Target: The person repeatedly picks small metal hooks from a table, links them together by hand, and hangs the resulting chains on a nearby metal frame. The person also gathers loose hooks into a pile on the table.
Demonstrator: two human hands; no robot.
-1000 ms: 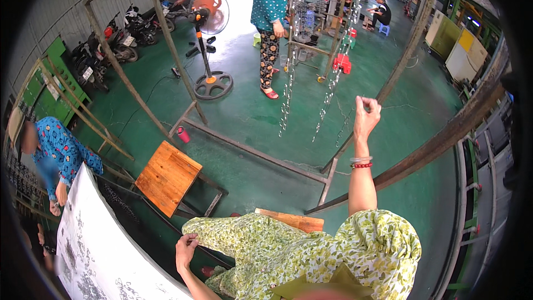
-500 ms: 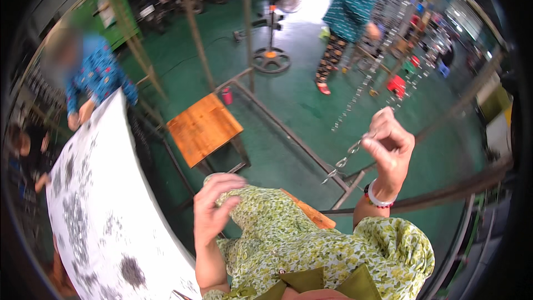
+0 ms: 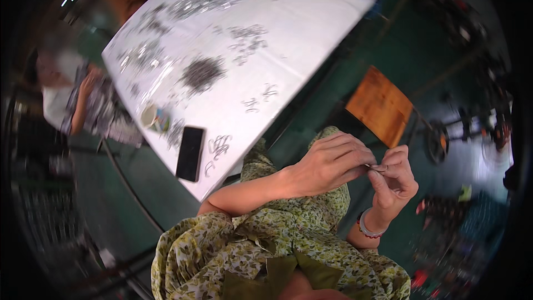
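In front of my lap my two hands meet, fingertips together. My left hand [image 3: 336,161] is closed, its fingers pinching at a small metal link [image 3: 378,168]. My right hand [image 3: 395,180], with bracelets at the wrist, grips the same link between thumb and forefinger. Most of the link is hidden by the fingertips, and any chain attached to it cannot be made out. To the left stands a white-covered table [image 3: 302,28] with loose bent metal pieces [image 3: 221,145] near its close corner and a dark heap of small metal pieces [image 3: 202,74] farther in.
A black phone [image 3: 190,154] lies near the table's close corner, with a cup [image 3: 150,116] behind it. A wooden stool [image 3: 380,105] stands beyond my hands. Other people sit round the table, one at the left [image 3: 89,94]. A fan [image 3: 437,141] stands at the right.
My view has swung left, bringing the table to the middle. My left hand has come across to my right hand and closed at the metal link. The chain dangling from my right hand no longer shows.
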